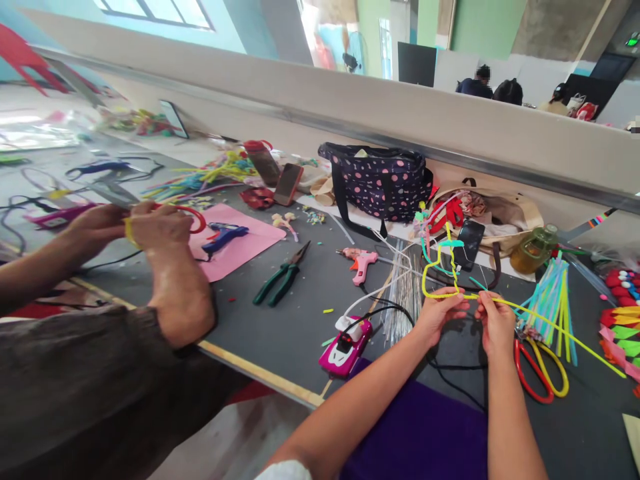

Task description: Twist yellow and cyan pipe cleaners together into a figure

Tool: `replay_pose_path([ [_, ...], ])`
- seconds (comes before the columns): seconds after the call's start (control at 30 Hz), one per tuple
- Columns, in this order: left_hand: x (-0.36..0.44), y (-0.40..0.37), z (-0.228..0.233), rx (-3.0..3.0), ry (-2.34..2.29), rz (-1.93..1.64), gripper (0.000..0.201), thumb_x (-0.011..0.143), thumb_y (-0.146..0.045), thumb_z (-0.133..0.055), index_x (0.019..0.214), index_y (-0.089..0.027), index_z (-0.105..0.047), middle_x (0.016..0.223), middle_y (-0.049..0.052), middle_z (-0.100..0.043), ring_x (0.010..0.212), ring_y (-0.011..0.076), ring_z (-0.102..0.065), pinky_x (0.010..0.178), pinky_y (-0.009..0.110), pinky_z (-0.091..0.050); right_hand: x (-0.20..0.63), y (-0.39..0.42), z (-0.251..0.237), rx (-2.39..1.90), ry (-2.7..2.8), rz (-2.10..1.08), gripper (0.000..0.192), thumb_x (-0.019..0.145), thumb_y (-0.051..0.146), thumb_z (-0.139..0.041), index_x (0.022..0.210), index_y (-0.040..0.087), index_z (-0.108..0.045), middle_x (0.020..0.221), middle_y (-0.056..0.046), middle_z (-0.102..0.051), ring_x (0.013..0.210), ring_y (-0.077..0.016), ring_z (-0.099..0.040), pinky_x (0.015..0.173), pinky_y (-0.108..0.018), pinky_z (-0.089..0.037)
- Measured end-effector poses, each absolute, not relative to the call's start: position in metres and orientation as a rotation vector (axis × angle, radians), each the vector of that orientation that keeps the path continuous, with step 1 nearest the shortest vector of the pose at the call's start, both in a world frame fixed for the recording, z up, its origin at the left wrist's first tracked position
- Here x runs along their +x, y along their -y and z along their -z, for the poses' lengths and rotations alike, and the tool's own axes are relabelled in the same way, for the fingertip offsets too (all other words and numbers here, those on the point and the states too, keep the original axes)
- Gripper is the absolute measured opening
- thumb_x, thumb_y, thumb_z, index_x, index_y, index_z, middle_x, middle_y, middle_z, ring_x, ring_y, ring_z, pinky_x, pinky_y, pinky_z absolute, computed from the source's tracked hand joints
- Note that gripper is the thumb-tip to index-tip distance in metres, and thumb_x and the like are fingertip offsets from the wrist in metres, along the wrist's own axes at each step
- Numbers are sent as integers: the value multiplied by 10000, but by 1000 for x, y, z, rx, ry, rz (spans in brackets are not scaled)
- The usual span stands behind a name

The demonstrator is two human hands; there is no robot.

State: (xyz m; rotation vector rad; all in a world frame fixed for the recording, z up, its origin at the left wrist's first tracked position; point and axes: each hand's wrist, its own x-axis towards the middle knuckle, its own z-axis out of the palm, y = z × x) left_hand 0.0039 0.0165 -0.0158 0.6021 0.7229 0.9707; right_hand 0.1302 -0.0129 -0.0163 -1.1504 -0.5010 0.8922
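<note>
Evidently, we have the yellow stem pinched in both hands. The fingers of our left hand close on it at the foot of a bent loop; those of our right hand grip it just beside, with a short stretch showing between the two. Beyond the left fingers the loop stands up, one side wound into a twist, and a turquoise piece crosses near its top. Rightward from the right fingers, the stem runs off long and nearly straight.

We judge the work to be partway along: loop and twist are formed, while the long tail is unshaped. Whether the loop is fastened, we cannot tell.

Our left forearm slants in from the lower left and our right one rises steeply from below, so the hands lean together, fingertips almost meeting, thumbs pressed in narrow. They seem to hover over the surface.

Just right of the right fingers lie pastel stems, with scissors nearer to us. Left of the left fingers spread silvery wires, then a pink glue gun, and farther out green-handled pliers. Well apart, far left of our fingers, a co-worker's hand is beside a red loop.
</note>
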Motion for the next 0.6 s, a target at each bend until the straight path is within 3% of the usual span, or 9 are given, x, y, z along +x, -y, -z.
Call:
replay_pose_path([
  [0.33,22,-19,3,613,-698,-887,258,632,-189,-807,804,-118,-628,807,95,-730,727,184,-708,634,251,-561,138,17,7,-1182,501,-881,343,614,396,-808,784,139,-657,606,25,-598,466,-74,-473,423,-201,-401],
  [0.6,5,-21,-9,638,-736,-1032,257,624,-228,-818,760,-127,-625,850,76,-738,775,196,-710,713,282,-557,125,21,0,-1310,595,-715,310,724,425,-734,854,146,-695,745,-37,-663,556,-104,-540,484,-220,-435],
])
